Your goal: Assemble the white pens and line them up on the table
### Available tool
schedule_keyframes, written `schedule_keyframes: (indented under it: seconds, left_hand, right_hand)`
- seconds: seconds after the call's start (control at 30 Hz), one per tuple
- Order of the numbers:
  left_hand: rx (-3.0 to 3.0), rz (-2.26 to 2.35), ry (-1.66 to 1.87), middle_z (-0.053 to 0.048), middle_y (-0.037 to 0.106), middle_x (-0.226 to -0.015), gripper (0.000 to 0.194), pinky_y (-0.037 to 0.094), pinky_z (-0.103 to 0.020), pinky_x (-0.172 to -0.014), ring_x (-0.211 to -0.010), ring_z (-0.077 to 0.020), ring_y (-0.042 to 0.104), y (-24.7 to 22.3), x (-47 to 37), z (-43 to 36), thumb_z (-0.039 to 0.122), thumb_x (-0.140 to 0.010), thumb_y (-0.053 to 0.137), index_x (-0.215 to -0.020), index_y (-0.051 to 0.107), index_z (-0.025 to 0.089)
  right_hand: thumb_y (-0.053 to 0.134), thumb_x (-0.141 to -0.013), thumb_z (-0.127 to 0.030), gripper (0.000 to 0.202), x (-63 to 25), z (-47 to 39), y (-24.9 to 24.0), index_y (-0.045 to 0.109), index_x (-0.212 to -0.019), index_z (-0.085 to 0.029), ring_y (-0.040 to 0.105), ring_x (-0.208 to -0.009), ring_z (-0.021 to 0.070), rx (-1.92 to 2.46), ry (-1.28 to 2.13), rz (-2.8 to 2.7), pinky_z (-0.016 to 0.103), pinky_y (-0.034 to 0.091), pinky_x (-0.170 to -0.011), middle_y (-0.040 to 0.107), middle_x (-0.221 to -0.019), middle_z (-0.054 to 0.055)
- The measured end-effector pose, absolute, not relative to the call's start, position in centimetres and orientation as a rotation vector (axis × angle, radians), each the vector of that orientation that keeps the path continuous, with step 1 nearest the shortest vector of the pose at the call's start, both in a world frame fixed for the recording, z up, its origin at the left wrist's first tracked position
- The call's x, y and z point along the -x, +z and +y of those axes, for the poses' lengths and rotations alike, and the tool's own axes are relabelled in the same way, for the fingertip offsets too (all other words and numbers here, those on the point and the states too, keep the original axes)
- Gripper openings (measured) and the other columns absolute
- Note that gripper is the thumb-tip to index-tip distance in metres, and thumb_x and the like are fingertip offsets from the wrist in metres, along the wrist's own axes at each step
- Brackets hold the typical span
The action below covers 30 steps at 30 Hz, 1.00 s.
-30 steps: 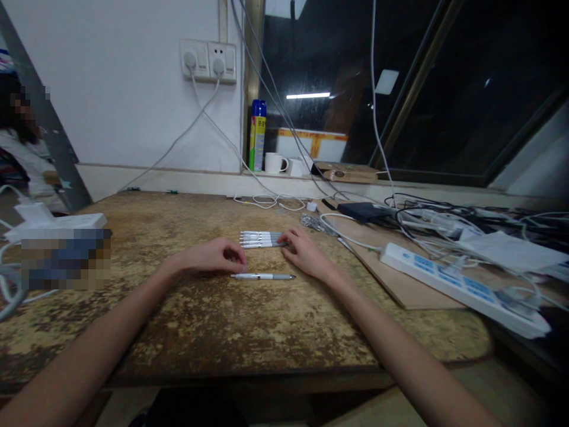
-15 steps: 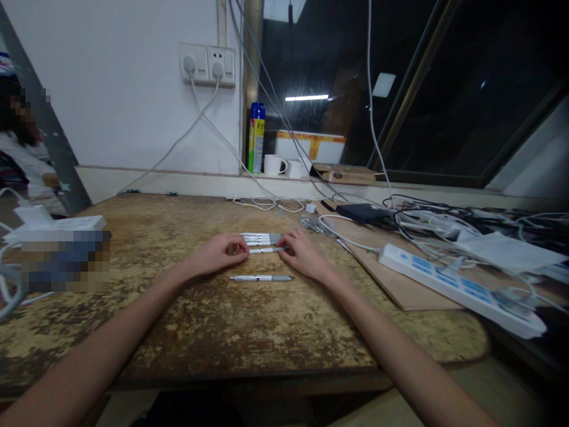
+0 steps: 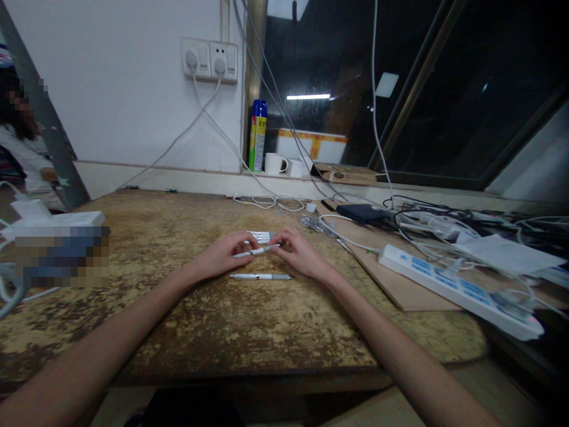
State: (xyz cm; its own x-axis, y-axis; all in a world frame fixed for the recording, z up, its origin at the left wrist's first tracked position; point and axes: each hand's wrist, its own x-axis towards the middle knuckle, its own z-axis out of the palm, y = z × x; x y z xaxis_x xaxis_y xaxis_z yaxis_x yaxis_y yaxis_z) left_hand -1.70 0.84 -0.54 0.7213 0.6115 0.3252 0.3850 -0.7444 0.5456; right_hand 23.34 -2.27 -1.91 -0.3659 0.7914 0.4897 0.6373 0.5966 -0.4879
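A lone pen [image 3: 261, 276] lies flat on the worn bench [image 3: 267, 332], its darker tip end pointing right. Just beyond the lone pen, a held pen [image 3: 258, 252] slants between both hands, its right end a little higher than its left. The left hand [image 3: 224, 254], up and left of the lone pen, pinches the white part between thumb and fingers; the right hand [image 3: 297, 250], up and right of it, is closed on the grey end. Farther beyond the lone pen, a row of pens [image 3: 261, 236] lies side by side, partly hidden by the fingers. Well to the lone pen's right, a white power strip [image 3: 457, 290] rests across a brown board [image 3: 398, 289]. Far behind it stand a mug [image 3: 272, 163] and a spray can [image 3: 258, 139].
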Motion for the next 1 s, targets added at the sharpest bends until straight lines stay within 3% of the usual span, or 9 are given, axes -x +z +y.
schedule_keyframes:
  seconds: [0.27,0.57,0.73,0.87,1.0]
  left_hand:
    - [-2.527,0.833,0.842,-0.005,0.067,-0.101,0.016,0.048,-0.034,-0.085,-0.093,-0.0209,0.061,0.4,1.8,0.8,0.028,-0.096,0.055,-0.1,0.069,0.02]
    - [-2.477,0.745,0.889,-0.006,0.069,-0.109,0.018,0.046,-0.037,-0.095,-0.102,-0.0219,0.062,0.1,1.5,0.7,0.028,-0.098,0.055,-0.108,0.068,0.021]
    - [-2.535,0.813,0.83,-0.007,0.069,-0.11,0.02,0.049,-0.035,-0.088,-0.099,-0.0224,0.062,0.1,1.4,0.6,0.032,-0.097,0.057,-0.111,0.066,0.02]
    - [-2.675,0.863,0.802,-0.009,0.069,-0.117,0.027,0.046,-0.038,-0.097,-0.108,-0.0251,0.062,0.1,1.4,0.2,0.035,-0.103,0.045,-0.115,0.065,0.02]
    - [-2.782,0.983,0.761,-0.011,0.07,-0.118,0.036,0.045,-0.04,-0.098,-0.109,-0.0273,0.063,-0.1,1.2,0.0,0.036,-0.106,0.035,-0.114,0.066,0.019]
  right_hand:
    - [0.062,-0.094,-0.027,0.016,-23.4,-2.8,-1.9,0.062,-0.108,-0.02,0.055,-0.101,0.0225,1.143,0.16,-2.267,0.035,0.041,-0.092,0.066,-0.106,0.007]
    - [0.05,-0.103,-0.03,0.015,-23.1,-2.4,-2.4,0.063,-0.104,-0.021,0.058,-0.104,0.0231,1.126,0.157,-2.297,0.036,0.043,-0.094,0.068,-0.108,0.009]
    - [0.041,-0.106,-0.029,0.023,-22.6,-2.7,-2.3,0.062,-0.101,-0.02,0.061,-0.095,0.0218,1.171,0.17,-2.273,0.034,0.045,-0.086,0.069,-0.104,0.01]
    - [0.033,-0.107,-0.025,0.031,-22.3,-2.6,-2.5,0.06,-0.091,-0.019,0.059,-0.082,0.0202,1.247,0.132,-2.257,0.031,0.042,-0.076,0.069,-0.092,0.009]
    - [0.037,-0.102,-0.017,0.027,-21.8,-2.7,-2.4,0.058,-0.085,-0.02,0.056,-0.075,0.0206,1.292,0.044,-2.248,0.031,0.037,-0.069,0.067,-0.085,0.009]
